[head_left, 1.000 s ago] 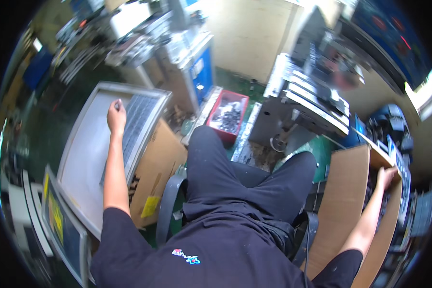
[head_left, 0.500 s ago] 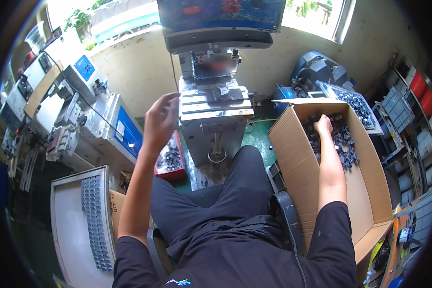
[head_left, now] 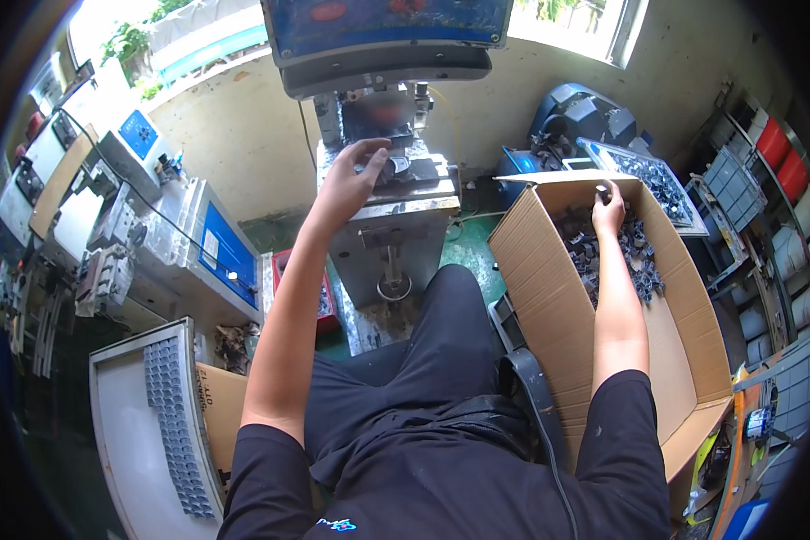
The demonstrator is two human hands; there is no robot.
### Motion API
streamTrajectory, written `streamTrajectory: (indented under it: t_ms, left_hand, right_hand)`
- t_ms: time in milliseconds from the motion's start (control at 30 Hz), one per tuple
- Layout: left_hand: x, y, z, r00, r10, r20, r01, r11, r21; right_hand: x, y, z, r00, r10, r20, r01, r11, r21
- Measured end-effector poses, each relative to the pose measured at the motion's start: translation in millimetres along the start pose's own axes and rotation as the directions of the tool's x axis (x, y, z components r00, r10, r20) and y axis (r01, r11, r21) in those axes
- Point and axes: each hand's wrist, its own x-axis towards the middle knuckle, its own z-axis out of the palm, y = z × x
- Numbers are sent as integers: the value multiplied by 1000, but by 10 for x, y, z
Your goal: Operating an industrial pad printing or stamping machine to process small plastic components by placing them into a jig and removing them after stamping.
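My left hand (head_left: 355, 175) reaches over the bed of a press-like machine (head_left: 389, 243), fingers loosely extended and apart beside a small metal fixture (head_left: 400, 168); whether they touch it is unclear. My right hand (head_left: 608, 209) is closed on a small dark part (head_left: 603, 192), raised near the far end of an open cardboard box (head_left: 706, 346) at my right. A pile of dark small parts (head_left: 639, 268) lies in that box, below and around my hand.
A frame tray with rows of grey pieces (head_left: 173, 414) stands left, below benchtop machines (head_left: 144, 243). A red bin (head_left: 331, 315) is on the floor. A tray of parts (head_left: 648, 184), blue-black equipment (head_left: 576, 121) and a rack (head_left: 756, 207) are at right. My legs occupy the lower middle.
The view has swung round to face the machine. My left hand has gone from over the left tray to the machine bed. My right hand has risen from the pile with a part.
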Motion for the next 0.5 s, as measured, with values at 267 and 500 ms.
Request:
streamTrajectory:
  t_ms: [267,500]
  left_hand:
    - [-26,-59,20,998,-58,34,51,983,175]
    - [-26,-81,51,998,-13,69,-7,957,289]
  right_hand:
    - [315,-783,213,980,167,112,-199,886,418]
    - [126,-2176,130,912,-26,410,-292,659,693]
